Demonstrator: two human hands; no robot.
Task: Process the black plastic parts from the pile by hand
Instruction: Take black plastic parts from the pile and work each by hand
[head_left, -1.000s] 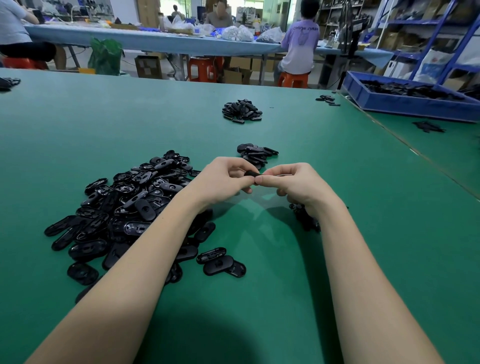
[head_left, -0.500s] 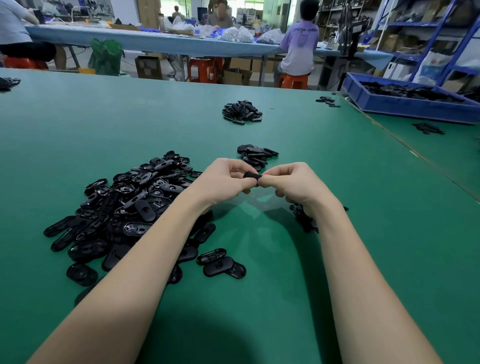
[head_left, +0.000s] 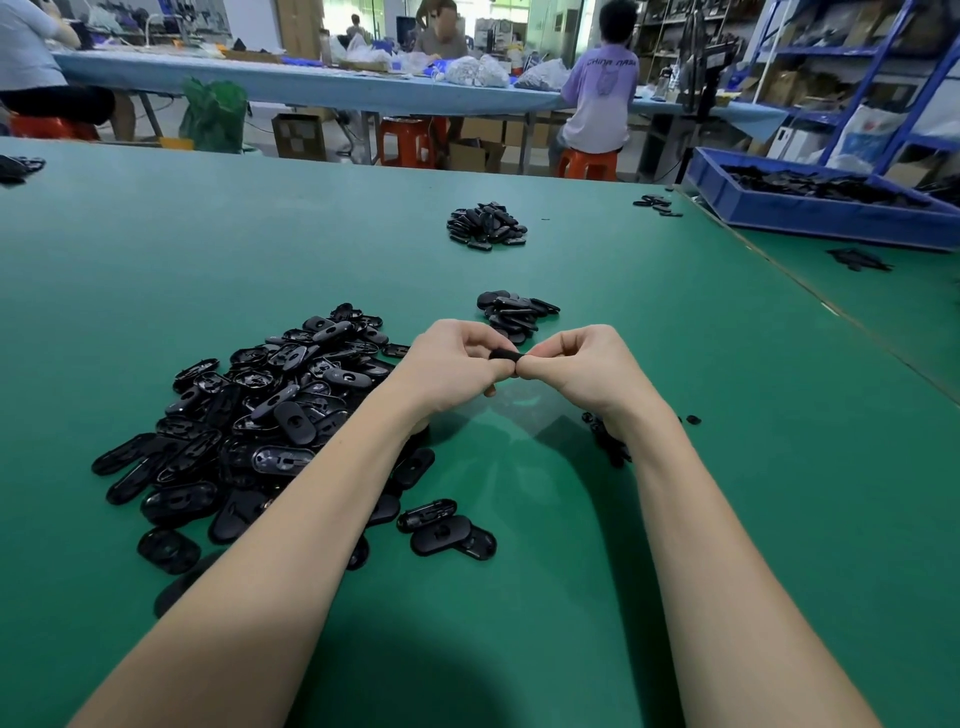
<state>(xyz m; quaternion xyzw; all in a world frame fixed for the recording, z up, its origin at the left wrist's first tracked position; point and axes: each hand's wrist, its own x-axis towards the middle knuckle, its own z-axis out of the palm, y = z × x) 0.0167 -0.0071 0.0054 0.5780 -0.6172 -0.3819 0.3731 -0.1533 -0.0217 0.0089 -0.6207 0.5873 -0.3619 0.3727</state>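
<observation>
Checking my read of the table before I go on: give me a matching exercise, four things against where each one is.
Things:
1. big pile of black plastic parts
2. single black part
3. blue bin
4. small stack of black parts

Places:
A. far right edge of the green table
B. just beyond the hands
C. under the left forearm
D. pinched between left hand and right hand

Pairs: 1-C, 2-D, 3-A, 4-B

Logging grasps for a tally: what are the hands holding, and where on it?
One black plastic part, pinched at its two ends: left hand on the left end, right hand on the right.
</observation>
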